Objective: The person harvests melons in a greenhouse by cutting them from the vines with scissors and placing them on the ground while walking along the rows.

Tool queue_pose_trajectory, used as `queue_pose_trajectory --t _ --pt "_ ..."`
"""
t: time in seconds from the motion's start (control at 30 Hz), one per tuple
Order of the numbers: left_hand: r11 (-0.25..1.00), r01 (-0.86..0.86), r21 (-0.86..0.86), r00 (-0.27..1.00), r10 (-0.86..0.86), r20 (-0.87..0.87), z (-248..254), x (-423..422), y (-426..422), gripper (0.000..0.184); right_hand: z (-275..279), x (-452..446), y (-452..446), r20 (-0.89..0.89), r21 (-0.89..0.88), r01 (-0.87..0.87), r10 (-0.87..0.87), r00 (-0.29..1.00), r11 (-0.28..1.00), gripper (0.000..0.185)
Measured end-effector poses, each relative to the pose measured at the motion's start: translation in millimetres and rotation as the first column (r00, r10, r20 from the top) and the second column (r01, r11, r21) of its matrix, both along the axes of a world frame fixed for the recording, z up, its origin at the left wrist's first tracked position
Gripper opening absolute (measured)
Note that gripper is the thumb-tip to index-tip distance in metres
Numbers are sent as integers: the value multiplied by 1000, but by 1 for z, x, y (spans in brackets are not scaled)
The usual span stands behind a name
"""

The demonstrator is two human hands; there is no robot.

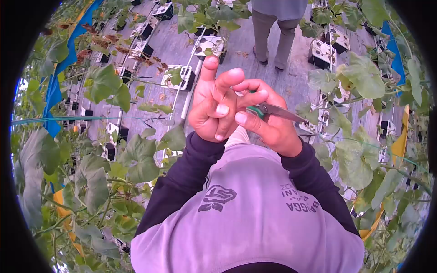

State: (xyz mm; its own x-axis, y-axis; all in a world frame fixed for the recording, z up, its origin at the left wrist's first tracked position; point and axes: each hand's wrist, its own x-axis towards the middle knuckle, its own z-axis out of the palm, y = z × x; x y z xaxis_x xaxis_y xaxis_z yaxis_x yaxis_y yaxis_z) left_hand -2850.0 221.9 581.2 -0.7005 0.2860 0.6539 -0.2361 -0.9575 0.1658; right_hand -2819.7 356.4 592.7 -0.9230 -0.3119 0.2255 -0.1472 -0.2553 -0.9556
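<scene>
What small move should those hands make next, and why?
Perhaps ease the left hand away from the right hand first: they are crowded together, and the right hand holds a green-handled cutting tool with its blade exposed. The blade points away from the left hand, so separating them seems sensible.

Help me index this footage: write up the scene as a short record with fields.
Right hand: holds a green-handled cutting tool, blade toward picture right
Left hand: beside the right hand, two fingers raised; any grip unclear
Plants: broad green leaves on both sides
Containers: white-topped boxes, in rows
Strips: blue strip, yellow strip
Other person: standing ahead, partly in frame
</scene>
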Motion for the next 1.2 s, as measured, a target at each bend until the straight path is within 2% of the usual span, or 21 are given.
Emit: queue_pose_trajectory --t 0.1,0.2,0.33,0.47,0.53,0.57,0.67,0.8,0.9,0.97,1.03,1.17,1.2 --pt "986 98 137 995 -101 19 -3 -54 11 70 -3 -52 2 78 -78 11 -5 997 997 38" --pt "955 192 226 980 -200 13 -11 -116 19 63 -12 -111 4 41 -44 51 -49 998 998 38" --pt "903 296 312 945 -323 40 -10 -194 25 63 1 -180 6 131 -20 83 -80 988 996 39" --pt "868 368 333 909 -411 66 -9 -258 31 63 3 -248 11 119 -60 76 -69 991 995 38" --pt "877 362 317 913 -402 72 -13 -290 40 63 1 -279 20 146 -54 71 -63 987 996 37" --pt "874 358 330 907 -409 101 -13 -305 44 62 1 -293 23 215 -78 84 -65 974 993 35" --pt "863 380 333 894 -435 108 -14 -349 64 62 -4 -339 43 163 -82 89 -75 984 993 35" --pt "868 375 325 883 -441 161 -21 -408 101 61 -15 -401 79 204 -139 87 -57 977 986 33" --pt "924 306 228 921 -348 173 -29 -451 135 59 -18 -449 121 267 -182 -9 59 962 983 31" --pt "945 261 197 933 -299 198 -28 -478 161 56 -26 -485 144 195 -225 -11 56 979 974 30" --pt "965 220 145 918 -255 304 -21 -501 183 56 -24 -513 171 224 -236 -56 111 968 970 31" --pt "982 172 74 925 -187 331 -24 -557 220 55 -34 -576 212 230 -227 -116 169 959 967 33" --pt "987 149 61 921 -161 354 -28 -574 228 54 -36 -594 219 276 -273 -114 191 942 955 34"
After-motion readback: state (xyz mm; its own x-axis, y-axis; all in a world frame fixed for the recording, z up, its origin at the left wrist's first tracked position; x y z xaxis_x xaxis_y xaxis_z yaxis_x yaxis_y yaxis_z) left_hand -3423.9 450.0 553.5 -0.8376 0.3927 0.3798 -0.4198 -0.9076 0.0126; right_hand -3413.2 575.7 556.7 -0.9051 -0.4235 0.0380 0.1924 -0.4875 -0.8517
